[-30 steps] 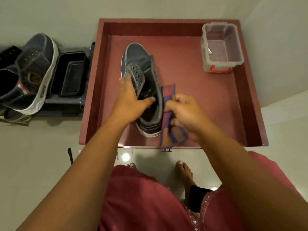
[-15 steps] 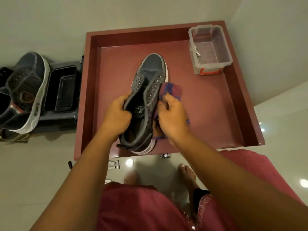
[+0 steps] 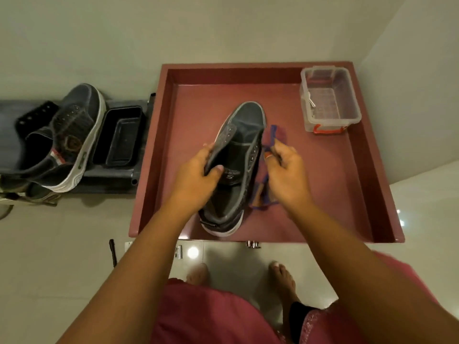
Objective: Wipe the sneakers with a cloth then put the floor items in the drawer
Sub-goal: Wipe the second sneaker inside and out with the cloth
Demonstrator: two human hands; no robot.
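Note:
A dark grey sneaker [image 3: 242,145] with a white sole is held over the open reddish-brown drawer [image 3: 367,194], toe pointing away from me. My left hand [image 3: 198,177] grips its left collar, thumb inside the opening. My right hand [image 3: 285,170] pinches a purple and orange cloth [image 3: 274,135] against the sneaker's right side. A second grey sneaker [image 3: 72,135] rests on a dark rack at the left.
A clear plastic box [image 3: 330,100] with a red clip sits in the drawer's back right corner. A black tray [image 3: 119,137] lies on the dark rack [image 3: 109,177] left of the drawer. A thin black item [image 3: 113,252] lies on the tiled floor near my bare feet.
The sneaker has turned upright with its opening toward me. My right hand and the cloth have shifted along its right side. The camera view has tilted down.

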